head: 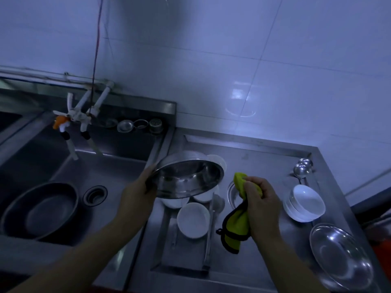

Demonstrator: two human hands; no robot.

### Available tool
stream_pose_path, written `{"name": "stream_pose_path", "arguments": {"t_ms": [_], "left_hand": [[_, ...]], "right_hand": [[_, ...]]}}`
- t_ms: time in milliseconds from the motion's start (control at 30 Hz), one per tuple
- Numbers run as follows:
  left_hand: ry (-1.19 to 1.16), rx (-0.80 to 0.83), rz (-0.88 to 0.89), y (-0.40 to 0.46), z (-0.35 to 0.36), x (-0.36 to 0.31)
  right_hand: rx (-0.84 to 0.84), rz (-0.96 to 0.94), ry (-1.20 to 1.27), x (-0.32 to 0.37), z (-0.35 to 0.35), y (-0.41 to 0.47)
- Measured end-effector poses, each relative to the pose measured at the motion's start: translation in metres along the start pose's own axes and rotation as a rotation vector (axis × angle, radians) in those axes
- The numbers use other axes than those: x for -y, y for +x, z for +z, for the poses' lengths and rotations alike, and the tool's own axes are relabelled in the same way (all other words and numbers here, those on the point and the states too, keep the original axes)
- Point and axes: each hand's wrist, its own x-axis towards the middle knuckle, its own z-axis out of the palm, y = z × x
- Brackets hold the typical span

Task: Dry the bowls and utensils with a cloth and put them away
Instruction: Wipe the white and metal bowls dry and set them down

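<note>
Over the drying rack (208, 235), left hand (135, 193) grips a steel bowl (187, 176) by its rim, tilted; likely light, stiff, slippery when wet. Right hand (261, 199) clutches a soft green cloth (238, 225) just beside it. Rack holds white bowls (193, 219) w/ more underneath; sink (118, 172) holds a dark basin (40, 210).

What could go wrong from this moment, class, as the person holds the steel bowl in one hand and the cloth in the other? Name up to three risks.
1. The left hand grips the steel bowl only by its rim, tilted, above the white bowls; a slip could chip them.
2. The green cloth hangs low from the right hand and might snag crockery below.
</note>
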Motion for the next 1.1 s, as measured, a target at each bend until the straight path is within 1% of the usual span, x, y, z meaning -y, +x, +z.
{"name": "stream_pose_path", "arguments": {"t_ms": [33,67,167,233,267,333,400,467,533,567,600,633,767,833,900,1000,1100], "left_hand": [[-0.012,-0.009,0.02,-0.001,-0.002,0.006],[-0.028,0.017,0.007,-0.002,-0.004,0.008],[-0.102,0.044,0.049,-0.01,-0.016,0.01],[-0.193,0.047,0.041,-0.011,-0.024,0.008],[-0.224,0.061,0.038,-0.012,-0.027,0.004],[-0.287,0.091,0.048,-0.011,-0.032,-0.006],[-0.365,0.098,0.044,-0.011,-0.035,-0.02],[-0.436,0.086,0.045,-0.011,-0.036,-0.031],[-0.499,0.081,0.037,-0.011,-0.039,-0.04],[-0.542,0.075,0.029,-0.009,-0.04,-0.043],[-0.578,0.068,0.005,-0.008,-0.042,-0.045],[-0.615,0.069,-0.009,-0.006,-0.042,-0.046],[-0.676,0.124,-0.003,-0.007,-0.037,-0.06],[-0.669,0.115,0.006,-0.008,-0.034,-0.068],[-0.646,0.098,0.028,-0.008,-0.034,-0.076],[-0.631,0.138,0.045,-0.007,-0.039,-0.083],[-0.595,0.168,0.102,-0.002,-0.05,-0.08]], "right_hand": [[-0.022,-0.02,-0.006,0.001,0.003,-0.007],[-0.047,-0.039,-0.012,0.002,0.005,-0.013],[-0.138,-0.113,-0.046,0.004,0.016,-0.035],[-0.178,-0.223,-0.031,0.006,0.025,-0.049],[-0.184,-0.336,-0.04,0.007,0.03,-0.055],[-0.163,-0.636,-0.123,0.01,0.04,-0.062],[-0.095,-0.898,-0.225,0.019,0.053,-0.06],[0.015,-1.053,-0.384,0.032,0.065,-0.047],[0.05,-1.152,-0.684,0.039,0.073,-0.033],[0.044,-1.175,-0.812,0.039,0.074,-0.03],[0.047,-1.175,-0.879,0.038,0.074,-0.03],[0.059,-1.157,-0.891,0.037,0.073,-0.035],[0.128,-1.023,-0.809,0.039,0.084,-0.065],[0.16,-0.995,-0.779,0.046,0.093,-0.076],[0.148,-1.008,-0.789,0.052,0.096,-0.078],[0.118,-1.147,-0.87,0.054,0.087,-0.067],[0.141,-1.405,-1.058,0.057,0.062,-0.039]]}}
